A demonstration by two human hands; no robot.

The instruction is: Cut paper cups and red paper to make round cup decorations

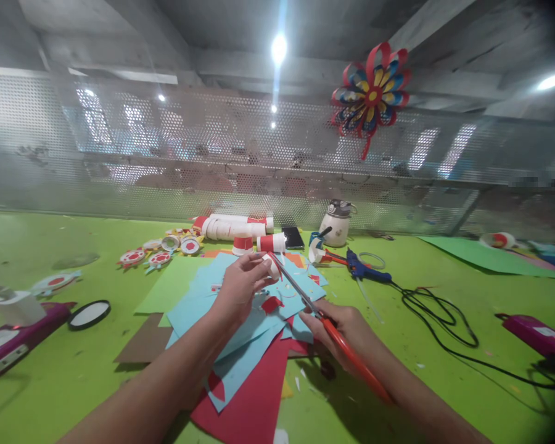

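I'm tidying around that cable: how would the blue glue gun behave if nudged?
The blue glue gun would probably slide, not roll, given its angular shape. Its black cord looks flexible, lying in loose loops, and might snag.

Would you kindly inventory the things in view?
Table: one, green, foreground
Scissors: one, red handles, centre
Cup piece: one, white, centre
Sheets: several, mostly blue, centre
Scraps: many, multicoloured, centre
Cups: several, white and red, back
Discs: several, multicoloured, back left
Phone: one, black, back
Bottle: one, white, back
Glue gun: one, blue, right
Power strips: two, purple, either side
Round object: one, black rim, left
Flower: one, multicoloured, above
Screen: one, grey, back
Left hand: one, holding cup piece
Right hand: one, holding scissors
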